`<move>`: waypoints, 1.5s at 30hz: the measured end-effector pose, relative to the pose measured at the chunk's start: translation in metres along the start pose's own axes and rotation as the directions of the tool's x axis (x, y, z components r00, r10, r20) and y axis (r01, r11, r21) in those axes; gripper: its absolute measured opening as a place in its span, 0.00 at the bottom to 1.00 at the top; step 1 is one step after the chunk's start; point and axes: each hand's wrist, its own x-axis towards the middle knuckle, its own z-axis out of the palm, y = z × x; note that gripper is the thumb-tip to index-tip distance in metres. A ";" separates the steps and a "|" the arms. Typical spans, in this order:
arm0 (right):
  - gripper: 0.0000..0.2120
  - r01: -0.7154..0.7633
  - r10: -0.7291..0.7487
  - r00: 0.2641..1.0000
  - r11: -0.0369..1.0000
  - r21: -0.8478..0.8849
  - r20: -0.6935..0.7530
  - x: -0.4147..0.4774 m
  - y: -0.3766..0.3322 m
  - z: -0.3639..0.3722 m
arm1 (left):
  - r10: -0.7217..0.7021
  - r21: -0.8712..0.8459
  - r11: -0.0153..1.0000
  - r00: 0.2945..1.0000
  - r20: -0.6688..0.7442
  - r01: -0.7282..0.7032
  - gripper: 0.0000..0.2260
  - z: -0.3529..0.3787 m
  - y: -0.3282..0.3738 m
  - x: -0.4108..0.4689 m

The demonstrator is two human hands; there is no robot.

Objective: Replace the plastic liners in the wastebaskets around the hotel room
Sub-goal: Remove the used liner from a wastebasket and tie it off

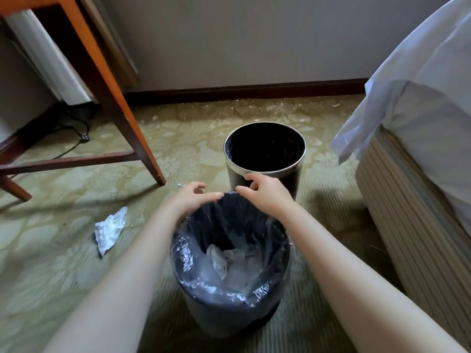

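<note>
The near wastebasket (pixel 209 319) stands on the green carpet (pixel 51 263) in the middle, and a clear plastic liner (pixel 191 253) is folded over its round rim. A crumpled tissue (pixel 216 261) lies at the bottom of the liner. Both arms reach over the bin to the far edge, at 12 o'clock on the rim. The left hand (pixel 193 198) sits at about 11 o'clock and the right hand (pixel 265 194) at about 1 o'clock. Their fingers are curled and they touch the liner's edge, but I cannot tell if they really pinch it. The two hands are close, with a small gap between them. A second wastebasket (pixel 293 182) with a shiny rim stands just behind, at 12 o'clock, very near the right hand's fingers. A wooden table leg (pixel 122 105) slants down at 10 o'clock, well apart from the bins. A crumpled paper (pixel 109 230) lies on the carpet at 9 o'clock. The bed (pixel 407 212) fills the side from 1 to 4 o'clock, and its white sheet (pixel 420 85) hangs over the corner. A strip of carpet lies open between the bins and the bed.
</note>
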 end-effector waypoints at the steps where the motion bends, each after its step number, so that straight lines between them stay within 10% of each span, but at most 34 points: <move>1: 0.31 -0.032 0.032 0.996 0.999 -0.001 0.085 -0.004 -0.001 0.005 | -0.032 0.006 0.999 0.999 0.027 0.032 0.33 -0.001 -0.010 -0.006; 4: 0.25 -0.076 0.094 0.992 0.979 -0.191 0.086 -0.014 0.009 0.015 | -0.083 0.030 0.996 0.996 0.040 0.082 0.26 0.001 -0.037 -0.018; 7: 0.04 -0.110 0.076 0.987 0.960 -0.258 -0.140 -0.022 0.017 0.015 | -0.012 0.098 0.995 0.968 -0.252 0.038 0.11 0.008 -0.049 -0.025; 11: 0.06 -0.008 -0.114 0.915 0.953 -0.303 -0.386 -0.033 0.019 0.015 | 0.210 0.271 0.960 0.817 -0.537 -0.069 0.07 0.006 -0.041 -0.043; 16: 0.07 0.291 -0.451 0.815 0.861 -0.416 -0.365 -0.047 0.012 0.018 | 0.553 0.484 0.813 0.690 -0.467 -0.324 0.07 -0.001 -0.022 -0.054; 21: 0.05 0.345 -0.385 0.921 0.749 -0.566 0.053 -0.059 0.011 0.014 | 0.302 0.679 0.687 0.952 0.058 -0.259 0.09 0.013 -0.023 -0.068; 29: 0.11 0.068 -0.082 0.915 0.997 -0.048 -0.395 -0.042 0.011 0.004 | 0.431 0.565 0.805 0.833 -0.348 -0.180 0.15 0.000 -0.019 -0.053; 35: 0.34 -0.158 0.145 0.985 0.976 -0.151 -0.098 -0.013 0.021 0.004 | 0.151 0.541 0.837 0.985 -0.079 -0.085 0.31 0.003 -0.020 -0.013; 40: 0.19 -0.087 0.091 0.996 0.977 -0.194 0.007 0.001 0.016 0.003 | 0.220 0.572 0.811 0.969 -0.110 -0.119 0.11 0.001 -0.020 -0.009; 45: 0.09 -0.079 0.066 0.996 0.972 -0.221 -0.065 -0.004 0.010 -0.007 | 0.288 0.738 0.671 0.943 -0.168 -0.073 0.11 -0.009 -0.012 -0.023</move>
